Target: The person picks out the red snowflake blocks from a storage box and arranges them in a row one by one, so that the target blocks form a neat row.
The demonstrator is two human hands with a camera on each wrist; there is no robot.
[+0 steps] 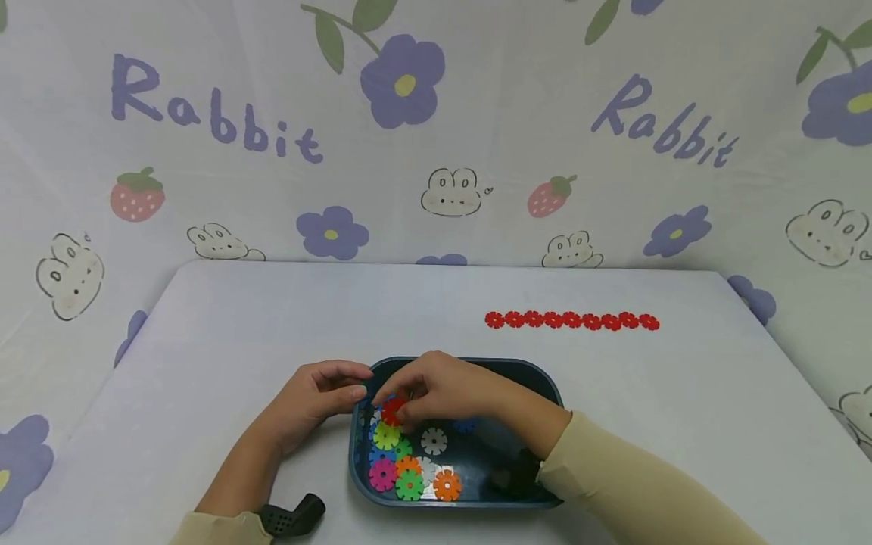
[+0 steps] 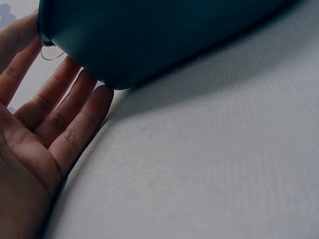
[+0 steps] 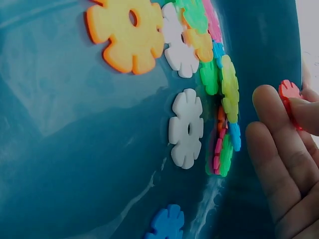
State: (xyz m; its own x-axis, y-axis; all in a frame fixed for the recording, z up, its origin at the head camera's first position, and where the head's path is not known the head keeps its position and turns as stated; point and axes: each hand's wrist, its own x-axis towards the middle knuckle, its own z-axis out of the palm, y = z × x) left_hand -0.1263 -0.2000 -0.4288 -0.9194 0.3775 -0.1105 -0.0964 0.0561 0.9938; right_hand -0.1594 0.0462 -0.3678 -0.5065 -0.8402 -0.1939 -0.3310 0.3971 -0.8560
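Observation:
My right hand [image 1: 443, 386] reaches over the left part of a dark teal tray [image 1: 353, 454]. Between thumb and finger it pinches a red snowflake building disc [image 3: 289, 94], held above the other discs. Below it, yellow [image 1: 387, 435], pink [image 1: 382, 474], green [image 1: 409, 484] and other coloured discs lie heaped along the tray's left end. A white disc [image 3: 187, 129] and an orange disc [image 1: 447, 484] lie apart from the heap. My left hand [image 1: 309, 397] touches the tray's left back corner, its fingers extended against the outer wall in the left wrist view.
Behind the tray, to the right, a row of several red discs [image 1: 572, 320] stretches sideways on the white table [image 1: 306, 310]. A blue disc [image 3: 168, 223] lies separately inside the tray. A black wrist device [image 1: 293, 518] sits at my left cuff. Patterned cloth hangs behind the table.

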